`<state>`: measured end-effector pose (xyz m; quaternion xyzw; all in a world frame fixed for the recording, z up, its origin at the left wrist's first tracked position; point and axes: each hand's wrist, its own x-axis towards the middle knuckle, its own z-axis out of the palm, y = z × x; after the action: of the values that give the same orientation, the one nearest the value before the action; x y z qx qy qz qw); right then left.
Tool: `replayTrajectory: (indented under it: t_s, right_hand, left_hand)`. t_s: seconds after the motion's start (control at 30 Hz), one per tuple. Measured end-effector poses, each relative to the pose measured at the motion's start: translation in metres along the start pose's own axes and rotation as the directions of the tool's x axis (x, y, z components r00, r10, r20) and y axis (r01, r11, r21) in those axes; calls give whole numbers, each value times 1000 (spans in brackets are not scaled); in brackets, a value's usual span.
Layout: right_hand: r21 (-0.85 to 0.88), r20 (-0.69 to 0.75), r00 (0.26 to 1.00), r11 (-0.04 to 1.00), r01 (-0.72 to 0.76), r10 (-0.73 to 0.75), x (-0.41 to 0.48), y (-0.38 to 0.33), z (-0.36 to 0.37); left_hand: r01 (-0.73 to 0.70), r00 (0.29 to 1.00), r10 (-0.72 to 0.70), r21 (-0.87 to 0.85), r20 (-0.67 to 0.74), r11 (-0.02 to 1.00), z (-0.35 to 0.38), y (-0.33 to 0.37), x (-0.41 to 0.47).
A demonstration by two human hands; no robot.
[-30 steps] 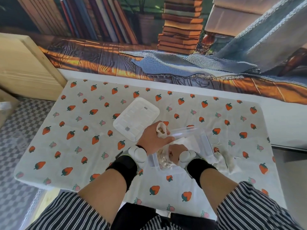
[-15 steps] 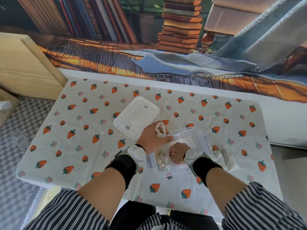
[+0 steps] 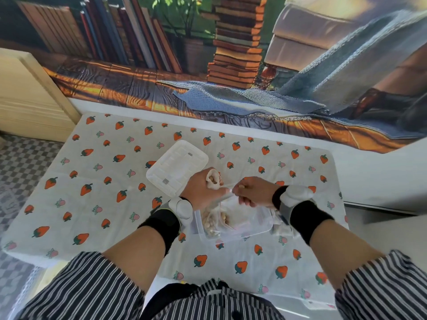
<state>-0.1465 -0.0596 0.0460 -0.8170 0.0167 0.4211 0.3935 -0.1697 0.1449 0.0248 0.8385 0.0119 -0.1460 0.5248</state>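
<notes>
Filling a small white pouch (image 3: 213, 181) with nuts (image 3: 214, 221) over a strawberry-print table (image 3: 76, 199).
The left hand (image 3: 199, 190) grips the pouch mouth-up above the clear container (image 3: 258, 229), probably so spills drop back in; the right hand (image 3: 254, 192) pinches one nut (image 3: 241, 186) just beside its opening, ready to drop it.

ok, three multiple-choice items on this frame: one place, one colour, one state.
1. Where is the white lid relative to the clear box?
A) snapped on it
B) on the tablecloth, behind and left of it
C) under it

2. The large strawberries on the tablecloth are:
A) orange-red
B) blue
C) yellow

3. The left hand:
A) lies flat on the table
B) hangs empty
C) grips a white pouch

Answers: 1 B, the lid lies flat on the cloth beside the open box. 2 A, the print shows it. 3 C, the fingers are curled round the pouch.
</notes>
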Motion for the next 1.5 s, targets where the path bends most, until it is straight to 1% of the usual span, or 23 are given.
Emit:
replayTrajectory:
  t_s: [0.1, 0.17, 0.2, 0.27, 0.47, 0.5, 0.57, 0.63, 0.7, 0.9, 1.17, 1.3, 1.5]
  right_hand:
    - [242, 53, 998, 970, 13, -26, -17, -24, -19]
    - [354, 72, 994, 934, 51, -81, -26, -39, -29]
    - [385, 81, 991, 921, 68, -107, -30, -45, -33]
    - [387, 99, 985, 918, 91, -140, -36, -57, -37]
    - [206, 105, 971, 960, 189, -214, -46, -88, -37]
    - [146, 92, 969, 966, 213, -228, -47, -91, -37]
    - [-40, 53, 964, 964, 263, -261, -47, -95, -35]
    - [-243, 28, 952, 922, 302, -305, -49, -99, -35]
    - [-351, 34, 943, 879, 322, -331, -51, -103, -35]
    - [-444, 64, 947, 841, 310, -316, -49, -106, -35]
    - [-476, 83, 947, 823, 311, -310, -53, -110, -40]
    - [-477, 87, 951, 826, 301, -297, -56, -114, -42]
    - [-523, 114, 956, 801, 290, -272, -55, -115, -43]
  left_hand:
    - [-17, 1000, 17, -19, -4, 1000, 1, 5, 4]
    - [-29, 1000, 29, -30, 11, 999, 1, 7, 5]
    - [-35, 999, 36, -28, 14, 999, 1, 8, 5]
    - [-52, 998, 53, -30, 26, 998, 2, 8, 6]
    - [-78, 996, 79, -15, 51, 997, 0, 6, 10]
    - [-83, 995, 84, -13, 60, 996, 1, 5, 11]
    - [-93, 991, 94, -13, 92, 996, 3, 2, 12]
    - [-92, 989, 92, -10, 114, 996, 4, 1, 12]
    - [-81, 989, 81, -5, 122, 997, 5, 3, 12]
    - [-78, 990, 78, -6, 115, 997, 8, 8, 13]
    - [-97, 988, 101, -37, 119, 995, 6, 18, 13]
    - [-75, 991, 79, -43, 108, 996, 5, 20, 13]
    - [-81, 991, 85, -41, 101, 996, 5, 25, 14]
